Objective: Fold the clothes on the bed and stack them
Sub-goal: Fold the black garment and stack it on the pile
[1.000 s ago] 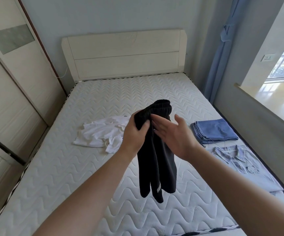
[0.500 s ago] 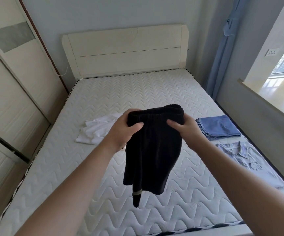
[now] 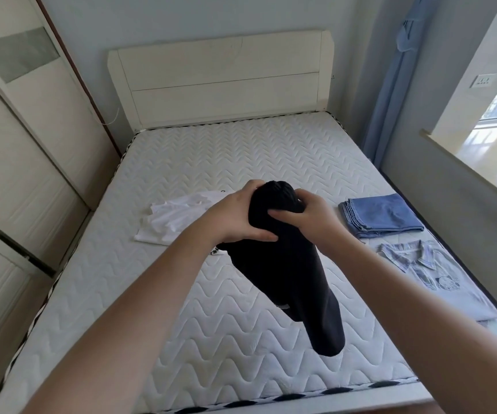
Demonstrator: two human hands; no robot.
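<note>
We stand at the foot of a bed (image 3: 211,150) with a bare white quilted mattress and a cream headboard (image 3: 220,82), in a room with sliding wardrobe doors (image 3: 17,162) on the left and a blue curtain (image 3: 390,85) and a sunlit window ledge (image 3: 486,156) on the right. Over the middle of the mattress our left hand (image 3: 235,216) and right hand (image 3: 304,219) both grip the bunched top of a black garment (image 3: 289,264), fingers curled round the cloth and thumbs pressed on its near face. The hands sit close together, the gathered fabric bulging up between them. The rest of the garment hangs down toward us and to the right, clear of the mattress. Just left of the hands, behind our left forearm, a white shirt (image 3: 172,219) lies crumpled on the bed. To the right, near the edge, sits a folded blue denim piece (image 3: 381,215), and nearer us a light blue collared shirt (image 3: 432,273) lies spread flat.
</note>
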